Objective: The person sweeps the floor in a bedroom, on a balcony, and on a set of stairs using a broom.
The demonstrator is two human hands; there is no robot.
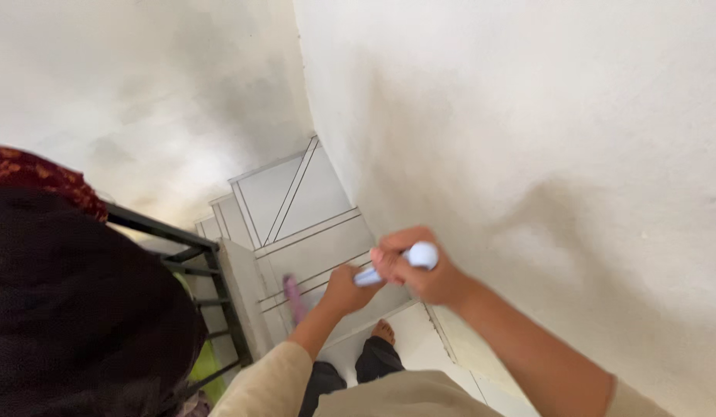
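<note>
From the head camera, you are looking down a white staircase, and both of your hands meet in front of you on one pale handle (397, 262), a white-to-light-blue rod with a rounded end. That rounded end pokes out just above your right hand (420, 270), and the shaft runs down and to the left into your left hand (344, 289).

Your right hand is closed around the upper part of the handle, fingers curled over it and knuckles toward the wall (528, 139) beside it. Your left hand is closed too, just below and touching the right, gripping the lower stretch of the same handle. Below the left hand, a blurred purple part (295, 297) shows over a step; I cannot tell whether it joins the handle.

Count: one handle, two hands on it, one bare foot (383, 332) under your hands on a white step (312, 247), and one black railing (196, 262) off to the left of your left hand. A dark garment (72, 309) with a red patterned edge fills the space beyond the railing.
</note>
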